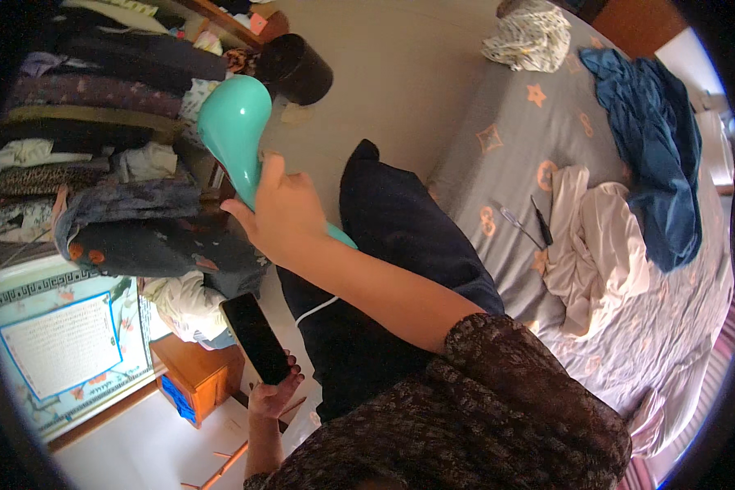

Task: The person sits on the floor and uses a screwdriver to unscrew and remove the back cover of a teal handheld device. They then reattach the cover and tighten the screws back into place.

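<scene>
My right hand [290, 208], at the end of a bare forearm, grips a glossy teal object [235, 122]. It has a rounded, bulb-like head and a narrowing body that passes under my palm; its kind is not plain. Its other end shows past my wrist, over my dark trousers [408, 220]. The thumb of that hand points out to the left. Lower down, my left hand [274, 394] holds a smartphone [257, 336] by its bottom end, the dark screen facing up. A short piece of white cord [315, 309] lies across my trousers.
On the right is a bed with a grey patterned sheet [498, 188], holding pale cloth [600, 253], a blue garment [657, 163] and two thin tools [541, 220]. Stacked clothes [98, 98] fill the left. A black bin [298, 69] and wooden stool [196, 371] stand nearby.
</scene>
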A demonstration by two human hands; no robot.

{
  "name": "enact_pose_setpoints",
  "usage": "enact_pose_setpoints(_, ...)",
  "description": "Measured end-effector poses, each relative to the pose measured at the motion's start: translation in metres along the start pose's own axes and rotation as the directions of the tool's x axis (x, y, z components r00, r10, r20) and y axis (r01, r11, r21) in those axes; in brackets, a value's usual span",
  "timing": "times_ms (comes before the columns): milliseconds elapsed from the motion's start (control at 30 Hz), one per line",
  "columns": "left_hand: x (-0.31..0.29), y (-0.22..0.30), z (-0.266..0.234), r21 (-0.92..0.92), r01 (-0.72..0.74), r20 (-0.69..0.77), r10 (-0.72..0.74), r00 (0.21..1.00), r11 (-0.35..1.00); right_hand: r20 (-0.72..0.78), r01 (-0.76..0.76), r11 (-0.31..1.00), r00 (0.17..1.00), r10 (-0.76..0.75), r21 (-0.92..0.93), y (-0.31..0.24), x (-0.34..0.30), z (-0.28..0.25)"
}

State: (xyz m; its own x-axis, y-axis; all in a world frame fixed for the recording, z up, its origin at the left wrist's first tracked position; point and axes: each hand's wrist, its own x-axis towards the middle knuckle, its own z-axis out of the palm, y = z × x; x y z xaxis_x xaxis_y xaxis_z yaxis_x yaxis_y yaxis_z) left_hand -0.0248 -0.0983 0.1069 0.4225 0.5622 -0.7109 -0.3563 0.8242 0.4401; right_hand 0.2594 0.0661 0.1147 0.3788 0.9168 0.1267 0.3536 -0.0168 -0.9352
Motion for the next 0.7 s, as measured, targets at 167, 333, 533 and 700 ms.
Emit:
enact_pose_setpoints(167, -0.004, -0.003, -0.01, -0.025, -0.018, 0.011, 0.018, 1.0, 1.0, 0.097, 0.04, 0.996, 0.994, -0.048, 0.082, -0.004, -0.017, 0.007)
enact_pose_setpoints(333, -0.008, -0.007, -0.024, -0.031, -0.054, 0.008, 0.054, 0.998, 0.998, 0.041, 0.24, 0.965, 0.969, -0.246, 0.106, -0.001, -0.039, 0.017)
enact_pose_setpoints(533, -0.009, -0.005, -0.022, 0.057, -0.137, -0.072, 0.141, 0.987, 0.989, 0.059, 0.706, 0.694, 0.693, -0.718, 0.143, 0.038, -0.054, 0.025)
enact_pose_setpoints(700, -0.019, -0.02, -0.08, 0.206, -0.179, -0.134, 0.209, 0.969, 0.962, 0.247, -0.035, 0.424, 0.853, -0.459, 0.905, 0.08, -0.097, 0.062)
